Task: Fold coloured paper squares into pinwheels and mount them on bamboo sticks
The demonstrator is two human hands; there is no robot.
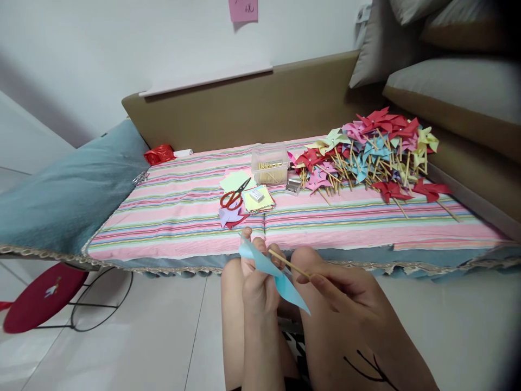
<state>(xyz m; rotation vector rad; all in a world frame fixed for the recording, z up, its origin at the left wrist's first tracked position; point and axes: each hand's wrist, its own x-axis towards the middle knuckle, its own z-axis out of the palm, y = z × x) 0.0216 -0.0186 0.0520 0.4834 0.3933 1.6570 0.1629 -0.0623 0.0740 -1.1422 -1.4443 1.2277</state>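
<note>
Two hands, fingers closed: left hand (258, 287) gripping blue paper (266, 265), right hand (345, 288) pinching a wooden stick (293, 266), before the sofa's (171, 236) front edge. Apparent step: bringing stick to paper, contact unclear; next move calls for steady alignment.

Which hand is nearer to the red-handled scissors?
Left. The left hand, holding blue paper, is in front of the scissors, slightly right; the right hand, gripping a stick, is farther right.
</note>
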